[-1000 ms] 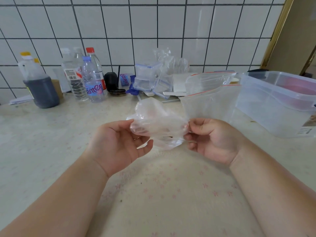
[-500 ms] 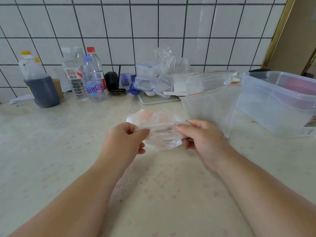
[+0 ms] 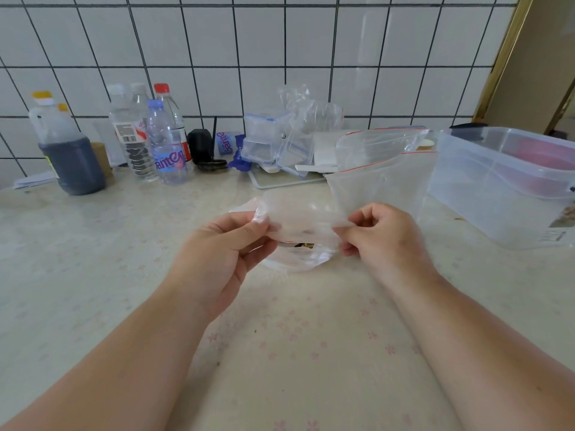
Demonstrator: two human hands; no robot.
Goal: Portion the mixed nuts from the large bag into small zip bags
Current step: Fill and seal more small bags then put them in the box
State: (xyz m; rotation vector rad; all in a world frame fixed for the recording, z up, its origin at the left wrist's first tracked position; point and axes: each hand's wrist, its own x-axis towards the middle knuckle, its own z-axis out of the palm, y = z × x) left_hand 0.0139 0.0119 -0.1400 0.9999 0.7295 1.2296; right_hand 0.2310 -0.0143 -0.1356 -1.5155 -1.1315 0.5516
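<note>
Crinkled clear small zip bag (image 3: 298, 225), left hand (image 3: 217, 253) grip pinching, right hand (image 3: 382, 241) grip pinching

Soft, even daylight; bright overall, no hard shadows. Faint shadow under the hands on the bench (image 3: 93, 275). Pale vertical sheen on the tiles (image 3: 367, 42) upper right. Wide-angle bend: grout lines bow and lean toward the edges. Clear plastic reads milky, low contrast. Forearms at bottom corners slightly soft.

Thin clear plastic zip bag (image 3: 298, 219) — glossy (crinkled); matt countertop (image 3: 93, 244)
</note>
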